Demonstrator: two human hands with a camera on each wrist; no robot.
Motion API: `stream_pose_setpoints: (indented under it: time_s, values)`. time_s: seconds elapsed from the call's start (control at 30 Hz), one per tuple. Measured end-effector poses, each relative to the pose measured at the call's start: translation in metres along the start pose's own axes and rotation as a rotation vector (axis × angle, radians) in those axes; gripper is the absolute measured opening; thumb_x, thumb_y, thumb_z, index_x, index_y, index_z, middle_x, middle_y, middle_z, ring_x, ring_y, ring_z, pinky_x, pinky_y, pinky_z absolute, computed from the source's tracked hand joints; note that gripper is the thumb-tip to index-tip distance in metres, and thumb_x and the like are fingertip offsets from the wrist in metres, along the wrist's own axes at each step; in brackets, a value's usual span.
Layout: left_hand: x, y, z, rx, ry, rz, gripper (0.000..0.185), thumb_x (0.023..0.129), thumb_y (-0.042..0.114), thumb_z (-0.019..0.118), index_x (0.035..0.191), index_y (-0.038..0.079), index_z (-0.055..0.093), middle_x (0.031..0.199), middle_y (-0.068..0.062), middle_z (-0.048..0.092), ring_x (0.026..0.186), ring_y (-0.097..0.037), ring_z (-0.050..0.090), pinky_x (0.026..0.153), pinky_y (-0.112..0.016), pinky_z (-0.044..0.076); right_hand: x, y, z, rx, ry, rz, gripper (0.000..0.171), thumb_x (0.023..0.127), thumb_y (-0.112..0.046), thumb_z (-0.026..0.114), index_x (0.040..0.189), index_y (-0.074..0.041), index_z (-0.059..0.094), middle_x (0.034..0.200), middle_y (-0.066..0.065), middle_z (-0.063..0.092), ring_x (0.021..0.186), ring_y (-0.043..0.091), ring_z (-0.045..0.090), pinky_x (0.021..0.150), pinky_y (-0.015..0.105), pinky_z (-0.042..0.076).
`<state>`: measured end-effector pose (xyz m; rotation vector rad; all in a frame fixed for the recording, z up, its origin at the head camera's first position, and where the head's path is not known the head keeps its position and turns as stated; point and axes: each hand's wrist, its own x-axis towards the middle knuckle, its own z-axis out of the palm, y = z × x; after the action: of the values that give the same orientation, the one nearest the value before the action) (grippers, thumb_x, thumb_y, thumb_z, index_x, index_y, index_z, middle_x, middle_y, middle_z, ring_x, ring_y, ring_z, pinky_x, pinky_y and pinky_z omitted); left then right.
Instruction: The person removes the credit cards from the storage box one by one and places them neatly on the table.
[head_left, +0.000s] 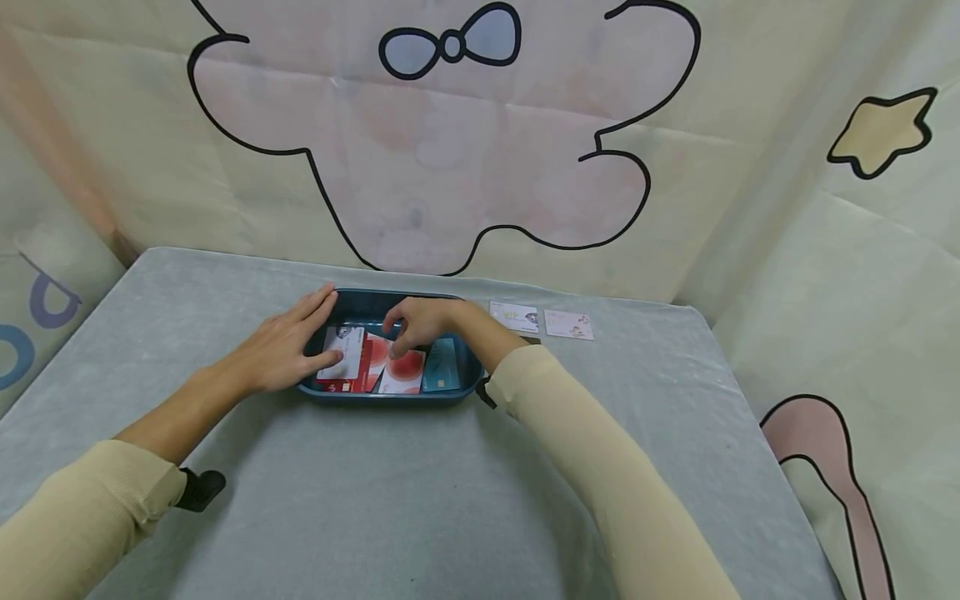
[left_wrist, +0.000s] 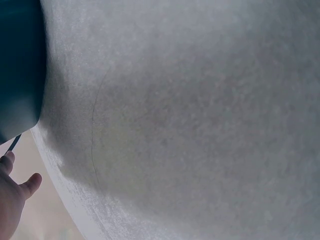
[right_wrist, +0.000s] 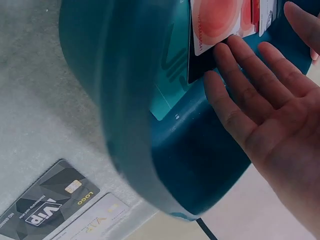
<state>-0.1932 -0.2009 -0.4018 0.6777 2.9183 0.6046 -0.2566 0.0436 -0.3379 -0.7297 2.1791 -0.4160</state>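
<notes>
At centre frame of the head view, a blue tray [head_left: 390, 393] stands on the grey table [head_left: 420, 500] and holds several overlapping cards. Left hand [head_left: 288, 346]: fingers nearly straight and released, laid over the tray's left rim, with the thumb resting on a white card [head_left: 341, 352] at the left of the tray. Right hand [head_left: 423, 323]: fingers bent downward into the tray, their tips touching a white card with a red disc [head_left: 405, 371]; the right wrist view shows these fingers [right_wrist: 235, 65] extended, grasping nothing. A teal card [head_left: 442, 367] lies at the tray's right end. Judged step: sorting or picking cards in the tray; the next move would call for a pinch on one card's edge. Two pale cards [head_left: 540, 321] lie on the table to the right, apart from the tray; a dark VIP card [right_wrist: 50, 205] shows at lower left of the right wrist view.
</notes>
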Motion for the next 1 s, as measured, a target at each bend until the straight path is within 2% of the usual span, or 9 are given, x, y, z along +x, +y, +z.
stream_pose_setpoints:
  time_s: [0.43,0.67,0.8,0.9,1.0]
  values:
    - [-0.0008,0.0054,-0.005,0.005,-0.032,-0.007,0.091,0.095,0.047,0.059,0.159,0.002,0.011,0.166,-0.016,0.006,0.149,-0.043,0.015,0.108,-0.073,0.022,-0.0003,0.0024,0.0031,0.014,-0.009,0.022,0.047,0.095,-0.026,0.068,0.137,-0.011,0.054,0.129,0.008,0.058,0.113,0.02,0.054,0.091,0.031,0.051]
    - [-0.0013,0.0045,-0.0025,0.001,-0.033,-0.014,0.092,0.095,0.047,0.059,0.159,0.002,0.011,0.166,-0.016,0.005,0.148,-0.043,0.015,0.108,-0.074,0.021,-0.0005,-0.0002,0.0043,0.056,-0.021,0.082,0.046,0.094,-0.026,0.069,0.137,-0.014,0.055,0.127,0.005,0.058,0.113,0.019,0.053,0.096,0.043,0.052]
    - [-0.0012,0.0036,-0.0018,0.001,-0.029,-0.016,0.092,0.095,0.047,0.059,0.159,0.003,0.011,0.166,-0.016,0.005,0.148,-0.043,0.014,0.108,-0.074,0.021,-0.0009,0.0,0.0031,0.053,-0.014,0.08,0.046,0.094,-0.025,0.069,0.137,-0.014,0.055,0.125,0.004,0.059,0.112,0.019,0.054,0.097,0.045,0.052]
    - [-0.0012,0.0035,-0.002,0.001,-0.026,-0.016,0.092,0.094,0.047,0.059,0.159,0.003,0.011,0.166,-0.017,0.006,0.148,-0.043,0.015,0.108,-0.074,0.022,-0.0027,0.0003,0.0016,0.042,-0.006,0.057,0.046,0.094,-0.024,0.069,0.137,-0.012,0.055,0.124,0.006,0.06,0.111,0.02,0.054,0.094,0.043,0.053]
    - [-0.0011,0.0036,-0.0025,0.002,-0.026,-0.015,0.092,0.094,0.047,0.059,0.159,0.003,0.011,0.166,-0.017,0.006,0.149,-0.043,0.015,0.108,-0.074,0.022,-0.0056,-0.0003,-0.0008,0.03,0.015,0.02,0.045,0.094,-0.019,0.07,0.135,-0.009,0.056,0.119,0.008,0.062,0.106,0.02,0.057,0.089,0.034,0.054]
